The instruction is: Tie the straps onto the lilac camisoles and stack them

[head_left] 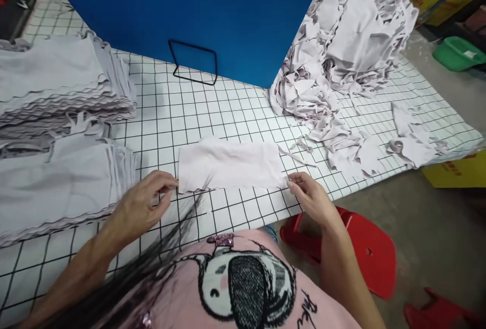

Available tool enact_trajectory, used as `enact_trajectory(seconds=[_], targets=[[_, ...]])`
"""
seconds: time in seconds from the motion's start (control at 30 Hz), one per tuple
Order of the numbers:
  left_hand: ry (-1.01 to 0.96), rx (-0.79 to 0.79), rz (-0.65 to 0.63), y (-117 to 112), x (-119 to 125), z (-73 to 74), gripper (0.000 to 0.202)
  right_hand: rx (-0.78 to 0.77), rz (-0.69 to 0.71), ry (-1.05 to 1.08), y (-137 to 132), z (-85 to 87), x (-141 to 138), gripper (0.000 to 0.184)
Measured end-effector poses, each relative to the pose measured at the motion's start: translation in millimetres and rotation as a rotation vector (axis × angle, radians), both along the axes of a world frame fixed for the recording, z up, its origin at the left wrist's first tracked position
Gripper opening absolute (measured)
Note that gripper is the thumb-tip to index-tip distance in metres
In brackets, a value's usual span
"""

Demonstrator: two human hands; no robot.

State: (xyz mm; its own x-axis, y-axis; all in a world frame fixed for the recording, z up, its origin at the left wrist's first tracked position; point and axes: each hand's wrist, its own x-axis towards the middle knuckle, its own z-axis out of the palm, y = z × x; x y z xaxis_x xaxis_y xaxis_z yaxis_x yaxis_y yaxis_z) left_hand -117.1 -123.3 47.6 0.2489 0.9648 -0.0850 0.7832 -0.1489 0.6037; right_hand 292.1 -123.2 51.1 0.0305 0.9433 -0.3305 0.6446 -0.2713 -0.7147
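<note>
A pale pinkish-white fabric piece [231, 164] lies flat on the grid-patterned tablecloth, its lower edge slightly wavy. My left hand [142, 202] is at its lower left corner, fingers curled and fingertips closed on the edge. At the lower right corner, my right hand [309, 192] pinches the fabric between thumb and fingers. A thin strap [298, 157] trails from the piece's right side. Beside my left hand rises a neat stack of similar fabric pieces [61, 182], with straps showing on top.
Another stack [49, 73] lies behind the first. A blue panel [197, 10] stands at the back, with a black wire frame [194, 82] at its foot. A loose fabric heap [360, 30] spreads on the right. Red plastic stools [370, 253] stand below the table edge.
</note>
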Motion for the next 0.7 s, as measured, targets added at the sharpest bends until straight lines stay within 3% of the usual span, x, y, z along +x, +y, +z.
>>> enact_trajectory(seconds=[0.07, 0.13, 0.3, 0.53, 0.63, 0.7], targets=[[0.06, -0.079, 0.209, -1.4, 7.3, 5.1, 0.031, 0.011, -0.064, -0.069, 3.5, -2.2, -8.3, 0.036], [0.132, -0.15, 0.317, 0.8, 16.1, 6.3, 0.037, 0.05, -0.111, -0.177, 6.7, -8.6, -19.0, 0.035], [0.156, -0.183, 0.297, 9.0, 27.2, -0.6, 0.037, 0.155, -0.086, -0.347, 8.8, -20.8, -34.4, 0.02], [0.03, -0.388, 0.323, 13.9, 19.1, 1.7, 0.039, 0.182, -0.106, -0.379, 5.4, -18.2, -38.1, 0.019], [0.084, -0.272, 0.368, 13.2, 25.7, 7.4, 0.039, 0.196, -0.073, -0.393, 5.3, -15.1, -42.7, 0.017], [0.102, -0.109, 0.373, 13.1, 41.4, 15.3, 0.038, 0.171, -0.048, -0.253, 7.2, -8.4, -49.5, 0.02]])
